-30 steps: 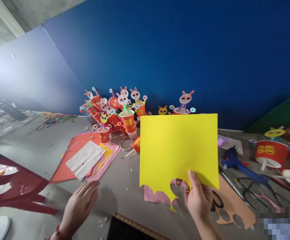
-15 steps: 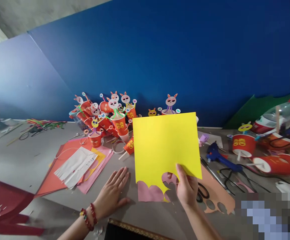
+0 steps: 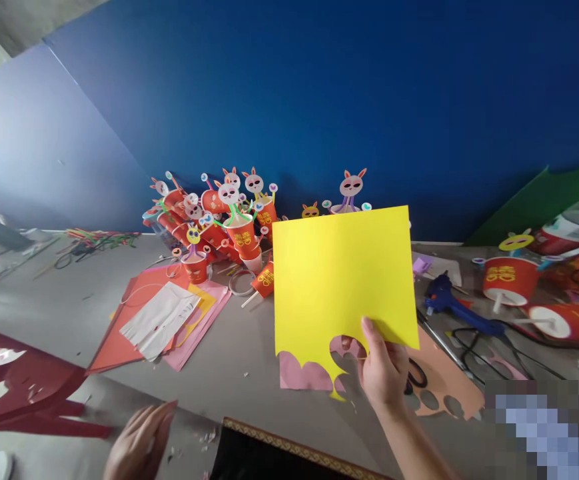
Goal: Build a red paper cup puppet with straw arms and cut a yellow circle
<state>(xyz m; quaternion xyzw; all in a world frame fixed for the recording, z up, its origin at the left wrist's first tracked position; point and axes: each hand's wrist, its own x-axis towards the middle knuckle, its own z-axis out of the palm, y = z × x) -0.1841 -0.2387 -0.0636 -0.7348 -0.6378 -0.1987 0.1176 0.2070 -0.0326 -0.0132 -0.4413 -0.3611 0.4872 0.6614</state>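
Left hand (image 3: 136, 443) sits low at the frame's bottom edge, fingers loosely spread, palm down over the grey table (image 3: 69, 307), holding nothing; blurred, so contact with the table can't be confirmed. Just left of it: red plastic chair (image 3: 24, 393). Further back, a fanned stack of coloured paper sheets (image 3: 154, 320) lies flat, a white fringed piece on top. Behind that, a cluster of red paper cups with bunny faces on sticks (image 3: 219, 220) stands against the blue wall (image 3: 319, 100). Right hand (image 3: 382, 373) pinches the yellow sheet (image 3: 344, 280) at its lower edge, thumb on the front face, sheet held upright and off the table; bottom edge is cut ragged with scalloped gaps. Pink paper (image 3: 302, 373) lies on the table beneath it. Right of the hand: tan sheet with round holes cut out (image 3: 449, 387), black scissors (image 3: 416, 373) partly hidden, blue glue gun (image 3: 456, 310), more red cups (image 3: 509, 280) at far right.
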